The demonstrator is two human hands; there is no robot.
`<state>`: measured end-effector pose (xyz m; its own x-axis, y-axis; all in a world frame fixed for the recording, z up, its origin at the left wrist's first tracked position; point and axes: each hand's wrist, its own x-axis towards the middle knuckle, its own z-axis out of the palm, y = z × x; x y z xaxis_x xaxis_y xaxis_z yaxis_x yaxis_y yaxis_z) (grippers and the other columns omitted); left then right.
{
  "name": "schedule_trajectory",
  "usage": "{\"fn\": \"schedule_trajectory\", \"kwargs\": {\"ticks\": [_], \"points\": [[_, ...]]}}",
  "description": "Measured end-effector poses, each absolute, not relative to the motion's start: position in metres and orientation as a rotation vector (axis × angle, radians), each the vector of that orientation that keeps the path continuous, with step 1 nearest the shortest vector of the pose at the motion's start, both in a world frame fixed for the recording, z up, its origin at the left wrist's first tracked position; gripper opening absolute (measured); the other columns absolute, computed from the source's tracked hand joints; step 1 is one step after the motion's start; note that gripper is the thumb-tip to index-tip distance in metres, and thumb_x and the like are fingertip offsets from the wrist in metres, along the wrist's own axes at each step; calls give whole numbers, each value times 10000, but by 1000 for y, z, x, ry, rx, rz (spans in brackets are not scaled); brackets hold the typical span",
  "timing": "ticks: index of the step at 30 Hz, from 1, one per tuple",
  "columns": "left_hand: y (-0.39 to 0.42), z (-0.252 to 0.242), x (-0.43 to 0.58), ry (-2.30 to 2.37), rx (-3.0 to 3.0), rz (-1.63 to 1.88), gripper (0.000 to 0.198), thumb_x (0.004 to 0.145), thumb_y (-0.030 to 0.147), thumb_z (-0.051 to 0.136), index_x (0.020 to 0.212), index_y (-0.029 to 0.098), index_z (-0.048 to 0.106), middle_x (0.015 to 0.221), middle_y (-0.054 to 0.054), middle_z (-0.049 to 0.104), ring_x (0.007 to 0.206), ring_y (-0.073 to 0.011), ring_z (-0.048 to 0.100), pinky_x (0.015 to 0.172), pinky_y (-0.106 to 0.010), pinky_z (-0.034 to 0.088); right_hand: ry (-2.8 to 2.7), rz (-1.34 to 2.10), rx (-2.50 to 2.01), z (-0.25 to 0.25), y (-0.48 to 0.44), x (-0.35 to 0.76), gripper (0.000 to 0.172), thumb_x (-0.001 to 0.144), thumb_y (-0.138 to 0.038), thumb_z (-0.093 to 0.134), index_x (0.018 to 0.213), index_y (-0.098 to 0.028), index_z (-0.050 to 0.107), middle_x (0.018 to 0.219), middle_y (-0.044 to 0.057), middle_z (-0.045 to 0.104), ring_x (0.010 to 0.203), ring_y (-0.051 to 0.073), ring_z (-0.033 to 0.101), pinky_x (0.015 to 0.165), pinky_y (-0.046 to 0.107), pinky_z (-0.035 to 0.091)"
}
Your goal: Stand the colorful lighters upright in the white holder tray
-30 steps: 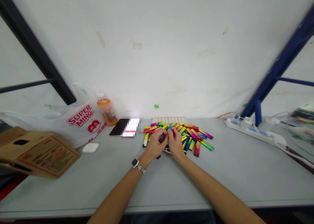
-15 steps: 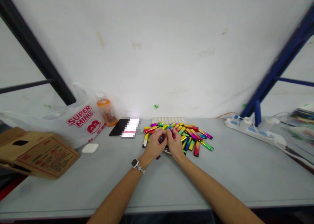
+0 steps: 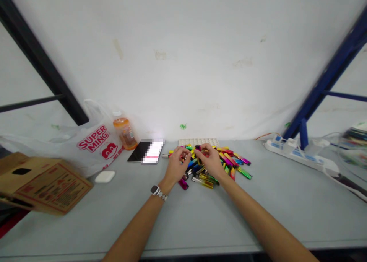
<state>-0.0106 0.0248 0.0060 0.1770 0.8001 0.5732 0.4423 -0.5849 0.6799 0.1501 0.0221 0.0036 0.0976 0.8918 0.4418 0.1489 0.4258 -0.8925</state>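
Note:
A heap of shiny, many-coloured stick-shaped pieces (image 3: 229,162) lies on the grey table (image 3: 200,216) near the wall. Both hands are raised just over the heap and meet at its middle. My left hand (image 3: 176,166), a watch on its wrist, has its fingers curled and pinched together. My right hand (image 3: 210,160) is curled too, and a dark pink-and-yellow piece (image 3: 197,152) shows between the fingertips of the two hands. Behind the heap a pale perforated tray (image 3: 197,142) lies flat against the wall.
At the left are a cardboard box (image 3: 40,181), a white plastic bag (image 3: 86,143), an orange drink bottle (image 3: 124,132), a small white case (image 3: 104,176) and a phone (image 3: 146,152). A white power strip (image 3: 295,151) with cables lies at the right, by a blue frame.
Both hands have lifted from the near side of the heap and moved a little farther away. More pieces at the heap's near edge now show. The view shifted slightly.

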Motion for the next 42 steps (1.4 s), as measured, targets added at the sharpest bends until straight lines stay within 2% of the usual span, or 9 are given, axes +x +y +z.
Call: {"fn": "schedule_trajectory", "kwargs": {"ticks": [4,7,11,14,17,24,31,39,42], "points": [[43,6,-15,1266,2247,1323,65,895,222,564,888,194,622,938,-50,636,951,-215,582,872,-360,459,-1588,488,-1122,26,59,176,219,776,-415,694,791,-198,663,592,-42,533,552,130,447,569,266,336],[53,5,-15,1358,2369,1225,71,890,214,566,910,196,631,1000,-63,645,1004,-236,569,910,-395,449,-1743,459,-1177,39,93,189,202,808,-379,668,834,-179,663,560,-35,600,517,129,503,563,255,354],[59,0,-16,1482,2499,1059,235,928,323,545,1120,221,632,1258,-74,622,1168,-261,534,999,-439,410,-1979,285,-1339,48,131,195,163,847,-296,646,927,-154,664,685,14,697,588,130,605,600,226,406],[59,-6,-16,1523,2525,926,389,981,450,426,1261,227,578,1372,-80,577,1264,-255,498,1071,-457,359,-2118,272,-1436,49,149,193,179,883,-289,615,995,-154,657,820,36,744,581,114,642,643,215,450],[57,-10,-17,1524,2536,858,440,1004,473,341,1290,223,563,1400,-80,563,1304,-228,482,1115,-441,324,-2232,259,-1485,47,160,191,199,910,-290,582,1030,-149,655,893,54,760,562,114,661,659,218,476],[52,-10,-17,1543,2516,842,442,1001,485,340,1284,233,568,1350,-74,596,1259,-230,517,1090,-432,354,-2343,327,-1482,44,175,192,170,902,-214,578,1017,-132,673,822,42,763,489,100,653,588,192,492],[54,-12,-20,1540,2510,848,447,998,496,347,1283,233,569,1354,-71,593,1261,-232,507,1076,-428,358,-2362,583,-1544,54,182,194,289,928,-203,534,1184,-97,616,811,79,765,408,102,610,413,182,449],[52,-10,-22,1545,2519,821,434,998,495,347,1231,228,598,1358,-68,591,1267,-237,499,1068,-433,360,-2575,377,-1801,80,178,181,226,886,-216,591,1037,-116,726,691,67,747,489,145,667,567,226,523],[52,-10,-21,1546,2522,818,418,996,486,359,1223,235,605,1356,-63,590,1265,-236,497,1066,-433,361,-2551,207,-1864,84,175,170,232,822,-231,674,1014,-117,740,829,130,763,724,232,735,715,298,544]]}}
